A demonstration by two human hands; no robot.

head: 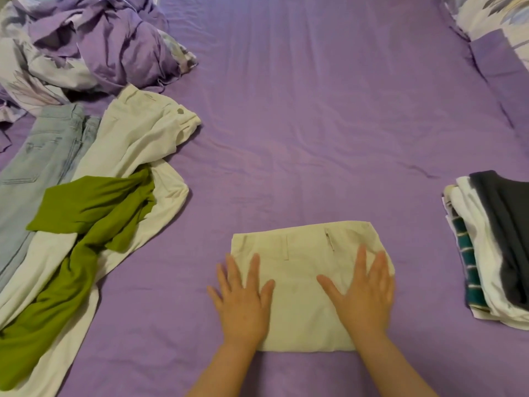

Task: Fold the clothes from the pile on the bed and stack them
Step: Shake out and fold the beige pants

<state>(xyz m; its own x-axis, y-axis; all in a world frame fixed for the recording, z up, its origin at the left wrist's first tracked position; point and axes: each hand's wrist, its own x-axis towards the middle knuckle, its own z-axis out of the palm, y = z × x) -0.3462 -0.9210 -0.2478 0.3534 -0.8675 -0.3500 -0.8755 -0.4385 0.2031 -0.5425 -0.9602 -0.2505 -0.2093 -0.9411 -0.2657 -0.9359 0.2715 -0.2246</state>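
Nearest the camera, the left hand (243, 299) and right hand (365, 293) are lying flat with fingers spread, pressing on a folded cream cotton garment (303, 270) resting on the purple bed sheet (315, 124). To the right, a stack of folded clothes (492, 247) is sitting well apart. To the left, an olive-green top (83, 219), cream trousers (137, 138) and pale blue jeans (43, 156) are lying unfolded. Farther back, crumpled purple floral bedding (94, 44) is bunching up.
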